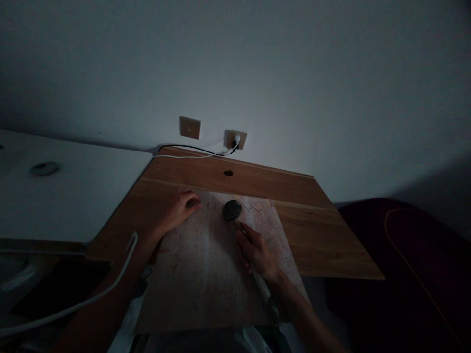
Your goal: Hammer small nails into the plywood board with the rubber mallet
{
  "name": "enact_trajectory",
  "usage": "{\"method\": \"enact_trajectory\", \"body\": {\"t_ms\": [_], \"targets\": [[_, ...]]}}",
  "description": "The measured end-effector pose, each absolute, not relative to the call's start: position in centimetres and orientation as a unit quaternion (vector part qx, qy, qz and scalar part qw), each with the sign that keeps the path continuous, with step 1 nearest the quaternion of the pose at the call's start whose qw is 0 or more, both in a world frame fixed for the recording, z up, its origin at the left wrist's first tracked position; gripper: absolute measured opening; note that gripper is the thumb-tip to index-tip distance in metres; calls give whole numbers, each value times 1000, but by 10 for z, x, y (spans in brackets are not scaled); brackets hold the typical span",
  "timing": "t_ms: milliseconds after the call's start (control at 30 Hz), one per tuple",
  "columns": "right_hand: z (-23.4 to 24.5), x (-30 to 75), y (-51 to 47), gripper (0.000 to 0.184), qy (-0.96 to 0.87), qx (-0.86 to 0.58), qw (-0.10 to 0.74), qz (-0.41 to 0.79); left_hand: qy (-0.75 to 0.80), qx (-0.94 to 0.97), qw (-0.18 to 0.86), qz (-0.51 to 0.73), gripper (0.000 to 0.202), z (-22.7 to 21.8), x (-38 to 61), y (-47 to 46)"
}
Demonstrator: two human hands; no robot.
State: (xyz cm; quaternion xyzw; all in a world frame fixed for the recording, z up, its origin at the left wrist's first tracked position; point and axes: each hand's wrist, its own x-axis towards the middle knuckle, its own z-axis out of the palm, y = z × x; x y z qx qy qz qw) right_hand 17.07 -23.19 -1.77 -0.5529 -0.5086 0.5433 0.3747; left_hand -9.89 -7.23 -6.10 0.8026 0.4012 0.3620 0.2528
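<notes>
My right hand [257, 251] is wrapped round the pale handle of a mallet with a rounded black head [232, 210]. The mallet's head is over the upper part of a light wooden board [206, 264]; I cannot tell whether it touches. At the board's upper left edge, my left hand [183, 207] has its fingers curled, thumb and fingertips close together. Whatever they may hold is too small and dark to make out. Just right of them, small nails [215, 205] appear to stand in the board. More thin nails [260, 211] lie to the right of the mallet's head.
Beneath the board is a brown wooden tabletop [327, 240] with a cable hole [228, 173]. Cables [191, 156] run to a wall socket [241, 139]. A white surface [66, 196] adjoins at left. A white bent cable or rod [91, 299] crosses before my left forearm. Dark red fabric [397, 264] is at right.
</notes>
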Motion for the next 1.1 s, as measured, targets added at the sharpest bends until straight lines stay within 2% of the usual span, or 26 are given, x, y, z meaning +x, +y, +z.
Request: {"method": "enact_trajectory", "body": {"t_ms": [100, 133, 233, 300, 433, 533, 767, 967, 1100], "targets": [[-4, 160, -222, 56, -514, -545, 382, 541, 391, 810, 262, 351, 9, -58, -99, -75], [2, 155, -217, 54, -517, -538, 386, 543, 388, 809, 268, 352, 18, -57, -100, -77], [15, 136, -201, 46, -529, -511, 393, 552, 394, 794, 278, 371, 66, -55, -104, -79], [17, 122, -190, 43, -534, -497, 393, 560, 409, 778, 274, 390, 76, -56, -105, -79], [6, 102, -177, 39, -537, -502, 365, 572, 455, 736, 250, 434, 67, -60, -103, -73], [-2, 95, -175, 39, -529, -510, 373, 567, 479, 721, 233, 443, 60, -62, -100, -70], [-1, 104, -190, 50, -513, -516, 382, 570, 475, 753, 187, 416, 50, -60, -100, -73], [-4, 149, -253, 64, -476, -590, 481, 440, 470, 765, 170, 406, 51, -67, -99, -73], [-9, 172, -294, 69, -489, -661, 447, 351, 462, 777, 164, 395, 48, -69, -100, -71]]}}
